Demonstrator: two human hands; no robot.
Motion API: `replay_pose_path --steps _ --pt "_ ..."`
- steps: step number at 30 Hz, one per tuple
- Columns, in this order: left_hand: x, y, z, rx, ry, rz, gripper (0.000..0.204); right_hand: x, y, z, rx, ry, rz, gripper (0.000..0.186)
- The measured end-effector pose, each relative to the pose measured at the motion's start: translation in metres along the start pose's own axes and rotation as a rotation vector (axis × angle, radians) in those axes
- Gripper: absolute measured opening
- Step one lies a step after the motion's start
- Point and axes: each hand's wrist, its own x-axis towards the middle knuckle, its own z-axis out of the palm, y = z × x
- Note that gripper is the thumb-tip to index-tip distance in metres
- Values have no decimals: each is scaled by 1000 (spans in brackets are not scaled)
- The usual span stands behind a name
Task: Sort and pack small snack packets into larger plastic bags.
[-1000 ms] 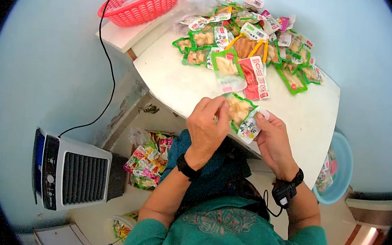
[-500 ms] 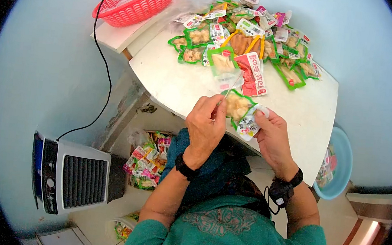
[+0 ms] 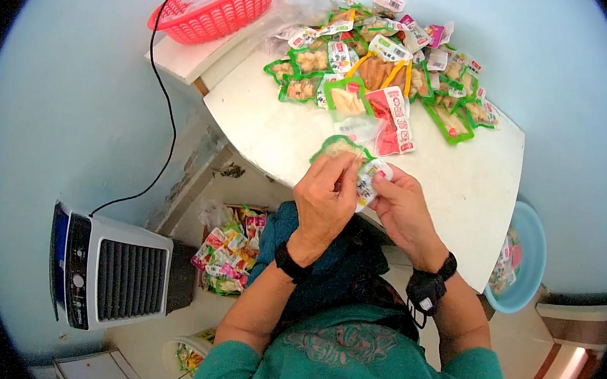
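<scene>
A sealed food packet (image 3: 372, 182) with a green border and a white printed end is held over the table's near edge. My right hand (image 3: 406, 211) pinches its white end between thumb and fingers. Across the packet's green-edged part lies my left hand (image 3: 326, 191), its fingers closed in a pinch. The thin metal tool in that pinch is almost wholly hidden now by fingers and packet. Just beyond the hands, a green-edged packet (image 3: 347, 101) and a red-and-white packet (image 3: 396, 122) lie at the front of a heap of similar packets (image 3: 379, 70).
The white table (image 3: 454, 195) has a curved near edge. A red basket (image 3: 214, 8) stands at the back left. Below are a pile of packets (image 3: 229, 251), a bucket (image 3: 172, 351) and a grey-white air cooler (image 3: 123, 275). A blue basin (image 3: 535, 246) sits at the right.
The packet has shifted left and toward me, turning flatter. My left fingers have come down over it, covering the thin tool that stuck up before. My right hand moved left with the packet.
</scene>
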Motion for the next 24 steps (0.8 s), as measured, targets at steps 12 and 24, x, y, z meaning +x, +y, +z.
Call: replay_pose_path --steps 12,24 --pt "5 -11 2 33 2 138 11 63 22 9 -140 -239 147 19" --pt "12 -10 -2 -18 5 53 10 76 31 -6 -1002 -193 -317 20"
